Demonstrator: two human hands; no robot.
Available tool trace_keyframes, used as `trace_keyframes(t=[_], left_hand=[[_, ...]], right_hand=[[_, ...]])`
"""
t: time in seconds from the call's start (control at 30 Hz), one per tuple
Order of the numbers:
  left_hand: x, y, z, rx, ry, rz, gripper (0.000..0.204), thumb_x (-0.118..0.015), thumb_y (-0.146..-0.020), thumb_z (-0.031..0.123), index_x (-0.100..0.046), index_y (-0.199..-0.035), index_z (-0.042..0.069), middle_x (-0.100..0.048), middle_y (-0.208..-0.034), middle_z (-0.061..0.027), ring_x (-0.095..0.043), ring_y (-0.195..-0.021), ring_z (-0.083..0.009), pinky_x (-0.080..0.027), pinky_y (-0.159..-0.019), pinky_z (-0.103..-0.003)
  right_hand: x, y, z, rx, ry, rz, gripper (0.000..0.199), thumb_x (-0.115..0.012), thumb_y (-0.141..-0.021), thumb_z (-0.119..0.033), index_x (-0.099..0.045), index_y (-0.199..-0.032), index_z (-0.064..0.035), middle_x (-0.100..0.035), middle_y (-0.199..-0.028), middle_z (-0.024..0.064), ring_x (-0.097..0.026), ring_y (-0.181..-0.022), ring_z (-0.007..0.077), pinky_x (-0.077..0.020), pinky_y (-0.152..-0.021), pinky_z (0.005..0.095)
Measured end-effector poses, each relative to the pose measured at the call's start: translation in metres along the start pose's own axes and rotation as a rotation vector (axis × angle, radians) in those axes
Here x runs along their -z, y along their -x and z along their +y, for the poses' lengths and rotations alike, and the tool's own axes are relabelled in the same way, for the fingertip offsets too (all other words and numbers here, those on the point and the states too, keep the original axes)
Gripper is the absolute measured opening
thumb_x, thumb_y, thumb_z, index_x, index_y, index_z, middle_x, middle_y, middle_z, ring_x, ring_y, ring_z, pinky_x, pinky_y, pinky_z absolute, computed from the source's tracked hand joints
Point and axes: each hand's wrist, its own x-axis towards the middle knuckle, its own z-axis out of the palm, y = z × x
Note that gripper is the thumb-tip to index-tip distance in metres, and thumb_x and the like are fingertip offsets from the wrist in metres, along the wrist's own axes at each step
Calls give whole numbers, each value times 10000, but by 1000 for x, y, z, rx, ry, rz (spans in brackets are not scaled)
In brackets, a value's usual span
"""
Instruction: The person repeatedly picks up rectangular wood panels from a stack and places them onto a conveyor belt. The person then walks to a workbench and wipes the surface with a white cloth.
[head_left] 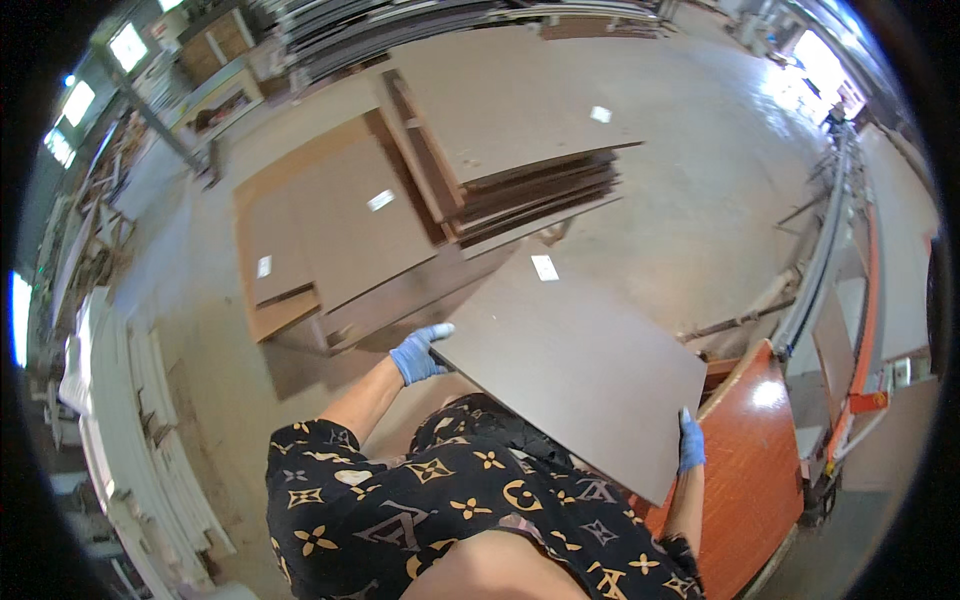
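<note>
A large flat grey-brown panel (575, 365) with a small white label (544, 267) is held level in front of my body. My left hand (420, 354), in a blue glove, grips its left edge, thumb on top and fingers underneath. On the opposite edge, my right hand (691, 441), also gloved in blue, clasps the panel's right side; most of its fingers are hidden. The panel's near edge lies close to my waist, and its far end reaches toward the stacked boards.
Ahead stands a tall stack of brown panels (510, 100), with lower labelled panels (350, 210) on its left. A glossy reddish-brown board (755, 470) stands at my right, near a long rail machine (830, 270). White strips (130, 430) lie at the left, and more boards (380, 35) fill the back.
</note>
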Motion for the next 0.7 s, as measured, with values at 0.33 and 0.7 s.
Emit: trace_keyframes(t=[0.33,0.7], left_hand=[[122,83,-8,-423,387,-13,505,-598,-778,212,-403,-1223,74,-465,-1237,-98,-469,-1109,-265,-391,-947,-397],[196,69,72,-852,-58,302,400,-545,-813,156,-422,-1178,48,-540,-1057,-114,-530,-935,-248,-444,-808,-399]], right_hand=[[-244,-45,103,134,248,43,517,-587,-783,-420,-522,-996,46,-561,-892,131,-517,-802,192,-444,-720,342],[-438,13,119,-126,82,-564,466,-572,-833,-282,-403,-1221,-85,-610,-933,52,-570,-717,108,-459,-652,254]])
